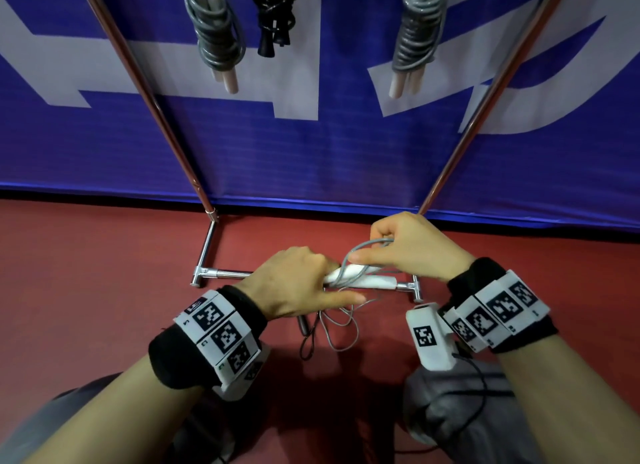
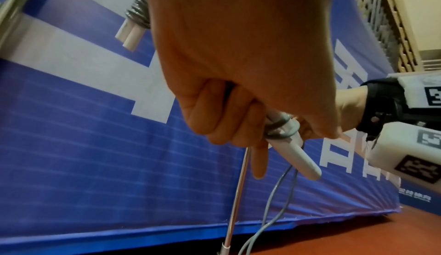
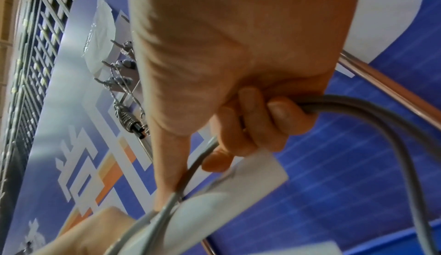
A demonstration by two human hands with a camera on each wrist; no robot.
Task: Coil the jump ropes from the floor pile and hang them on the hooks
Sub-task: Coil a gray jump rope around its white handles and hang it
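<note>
Head | left hand [image 1: 294, 283] grips white handles [image 1: 360, 279] | right hand [image 1: 412, 247] fingers pinch grey cord [image 1: 372, 244]

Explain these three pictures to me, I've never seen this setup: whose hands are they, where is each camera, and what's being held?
No machine here: a person works with bare hands, with marker-covered bands on both wrists. The wide picture comes from a camera on the head, looking down. The other two come from cameras on each wrist, looking along the fingers.

The left hand grips the white handles of a grey jump rope. The right hand holds a loop of its grey cord, apparently winding it around the handles. The rest of the cord lies loose on the red floor.

Ahead stands a metal rack before a blue banner. Three coiled ropes already hang there: two grey, one black.
</note>
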